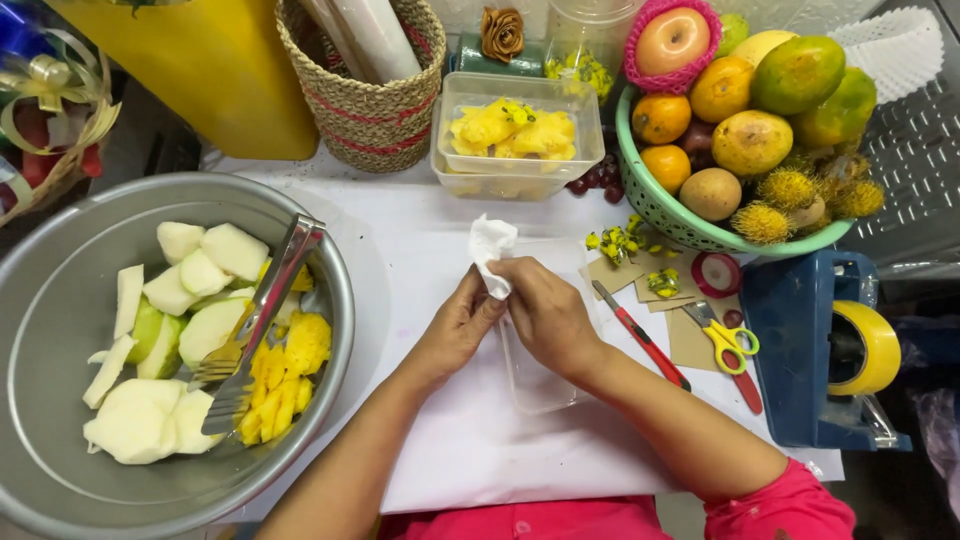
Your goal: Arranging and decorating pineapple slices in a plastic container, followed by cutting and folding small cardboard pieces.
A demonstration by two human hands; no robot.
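Both of my hands meet over the white paper sheet in the middle of the table. My right hand pinches a crumpled white tissue that sticks up above the fingers. My left hand curls against the right one and touches the rim of a clear plastic container, which lies under both hands. Whether the left hand grips the container or the tissue is hard to tell.
A big steel bowl of cut pale and yellow fruit with metal tongs sits left. Behind are a woven basket, a clear tub of yellow fruit and a green fruit basket. Right: red knife, yellow scissors, blue tape dispenser.
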